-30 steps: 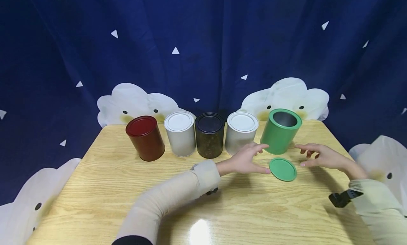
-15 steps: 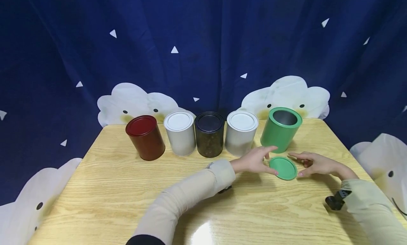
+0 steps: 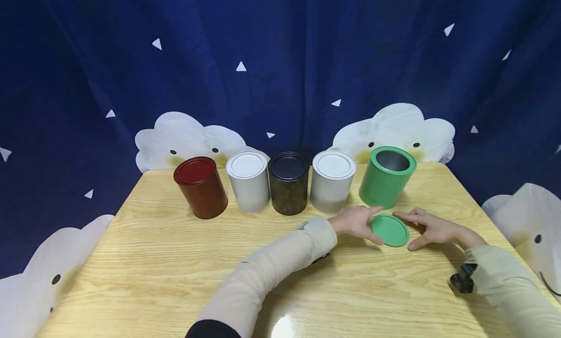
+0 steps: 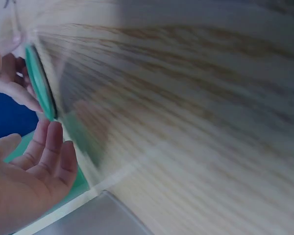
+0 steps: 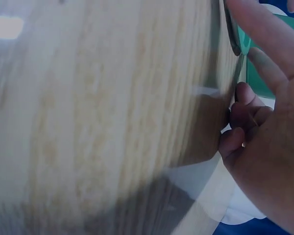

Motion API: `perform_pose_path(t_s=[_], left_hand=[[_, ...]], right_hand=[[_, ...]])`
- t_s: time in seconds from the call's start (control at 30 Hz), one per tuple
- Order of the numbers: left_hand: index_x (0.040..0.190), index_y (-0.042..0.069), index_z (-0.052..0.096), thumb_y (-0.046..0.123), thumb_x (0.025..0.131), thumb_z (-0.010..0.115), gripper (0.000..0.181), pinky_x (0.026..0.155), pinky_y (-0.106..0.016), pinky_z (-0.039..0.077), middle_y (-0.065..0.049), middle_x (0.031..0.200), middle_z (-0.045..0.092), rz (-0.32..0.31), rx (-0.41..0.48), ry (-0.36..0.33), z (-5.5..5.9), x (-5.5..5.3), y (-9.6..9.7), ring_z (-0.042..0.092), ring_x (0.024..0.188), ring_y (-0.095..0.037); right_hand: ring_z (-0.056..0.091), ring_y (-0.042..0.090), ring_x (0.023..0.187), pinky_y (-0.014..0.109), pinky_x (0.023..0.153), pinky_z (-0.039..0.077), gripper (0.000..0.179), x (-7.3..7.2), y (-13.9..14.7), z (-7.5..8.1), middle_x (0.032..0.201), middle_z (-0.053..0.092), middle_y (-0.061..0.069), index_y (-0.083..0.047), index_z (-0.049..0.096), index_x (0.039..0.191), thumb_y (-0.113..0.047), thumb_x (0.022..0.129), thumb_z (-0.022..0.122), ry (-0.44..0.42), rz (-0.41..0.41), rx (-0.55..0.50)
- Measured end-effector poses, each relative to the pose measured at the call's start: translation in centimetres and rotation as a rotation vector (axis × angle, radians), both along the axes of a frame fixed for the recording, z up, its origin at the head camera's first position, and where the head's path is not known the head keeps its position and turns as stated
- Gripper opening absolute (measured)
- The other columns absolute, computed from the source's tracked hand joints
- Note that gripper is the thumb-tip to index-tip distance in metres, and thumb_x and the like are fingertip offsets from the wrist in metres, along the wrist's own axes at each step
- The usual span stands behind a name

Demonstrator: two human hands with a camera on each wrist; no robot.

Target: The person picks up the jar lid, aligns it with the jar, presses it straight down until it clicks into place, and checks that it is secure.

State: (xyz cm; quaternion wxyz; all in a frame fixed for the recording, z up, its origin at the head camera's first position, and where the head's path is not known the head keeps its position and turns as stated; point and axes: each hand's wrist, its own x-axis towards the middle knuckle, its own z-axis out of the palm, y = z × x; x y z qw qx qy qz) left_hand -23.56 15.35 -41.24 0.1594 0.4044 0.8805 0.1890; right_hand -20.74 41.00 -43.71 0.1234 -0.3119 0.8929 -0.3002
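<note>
A round green lid lies flat on the table in front of the green can, whose dark inside shows at its top. My left hand is at the lid's left edge, thumb and forefinger spread. In the left wrist view the fingers of this left hand are loosely bent, close to the lid. From the other side my right hand reaches the lid's right edge, thumb and forefinger parted, other fingers bent. The right wrist view has its forefinger close by the lid. Contact is hard to tell.
Left of the green can stand a white can, a black can, another white can and a dark red can, all lidded. A blue curtain hangs behind the wooden table.
Both hands have moved inward toward the lid, the left one rightward and the right one leftward. The lid and the cans stay in place.
</note>
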Motion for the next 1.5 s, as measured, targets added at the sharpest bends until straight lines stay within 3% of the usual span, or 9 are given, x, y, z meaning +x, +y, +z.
perform_pose_path(t_s=[0.13,0.33,0.67,0.87,0.97,1.13,1.27,1.5], left_hand=[[0.144,0.015,0.027,0.048,0.071,0.073,0.092,0.087,-0.015,0.036,0.001,0.13,0.05,-0.005,-0.044,-0.001,-0.5,-0.2,0.1,0.047,0.113,-0.006],[0.143,0.016,0.029,0.046,0.073,0.072,0.088,0.089,-0.013,0.033,0.004,0.132,0.047,-0.014,-0.087,-0.006,-0.8,-0.4,0.9,0.044,0.116,-0.004],[0.143,0.029,0.029,0.049,0.07,0.073,0.087,0.079,-0.023,0.04,0.004,0.125,0.046,0.075,-0.247,0.048,-1.0,0.0,1.8,0.047,0.109,-0.009],[0.137,0.027,0.039,0.052,0.068,0.073,0.081,0.077,-0.029,0.041,0.007,0.118,0.05,0.137,-0.27,0.082,-0.8,0.3,2.1,0.049,0.105,-0.01],[0.127,0.025,0.049,0.052,0.067,0.074,0.071,0.072,-0.029,0.041,0.007,0.109,0.053,0.178,-0.263,0.104,-0.8,0.5,2.2,0.051,0.098,-0.01],[0.108,0.026,0.059,0.054,0.065,0.075,0.053,0.067,-0.031,0.041,0.009,0.094,0.054,0.253,-0.26,0.146,-1.1,0.7,2.7,0.051,0.087,-0.009],[0.106,0.027,0.061,0.056,0.065,0.074,0.052,0.066,-0.032,0.041,0.009,0.091,0.054,0.299,-0.287,0.16,-1.2,1.0,3.2,0.05,0.085,-0.01],[0.105,0.027,0.062,0.058,0.065,0.073,0.052,0.065,-0.033,0.042,0.007,0.091,0.055,0.304,-0.311,0.158,-1.2,1.5,3.1,0.05,0.083,-0.011]], right_hand=[[0.025,0.013,0.073,0.028,0.058,0.025,0.084,-0.1,-0.2,-0.2,0.088,0.035,0.007,-0.003,0.036,0.139,-0.021,0.068,0.079,-0.021,0.021,-0.011],[0.023,0.011,0.073,0.029,0.057,0.023,0.082,-0.1,0.1,0.0,0.087,0.034,0.007,-0.003,0.037,0.138,-0.021,0.07,0.078,-0.014,0.028,-0.005],[0.023,0.009,0.071,0.028,0.056,0.023,0.081,0.1,0.0,0.4,0.082,0.032,0.003,-0.01,0.04,0.138,-0.022,0.068,0.079,0.037,0.02,0.001],[0.023,0.01,0.071,0.028,0.056,0.023,0.084,-0.1,-0.1,0.1,0.081,0.032,0.002,-0.026,0.039,0.139,-0.02,0.066,0.08,0.071,0.029,-0.009],[0.024,0.012,0.071,0.027,0.056,0.023,0.085,-0.3,-0.2,0.0,0.081,0.032,0.002,-0.032,0.038,0.138,-0.019,0.065,0.081,0.086,0.038,-0.02],[0.024,0.011,0.071,0.027,0.056,0.024,0.084,-0.5,-0.2,-0.1,0.081,0.033,0.002,-0.027,0.04,0.138,-0.019,0.065,0.081,0.111,0.05,-0.024],[0.024,0.011,0.07,0.026,0.055,0.024,0.084,-0.4,-0.4,-0.1,0.081,0.033,0.002,-0.025,0.04,0.138,-0.019,0.065,0.081,0.115,0.043,-0.022],[0.025,0.011,0.069,0.024,0.055,0.025,0.085,0.0,-0.7,-0.5,0.08,0.033,0.002,-0.03,0.04,0.137,-0.018,0.064,0.081,0.16,0.045,-0.047]])
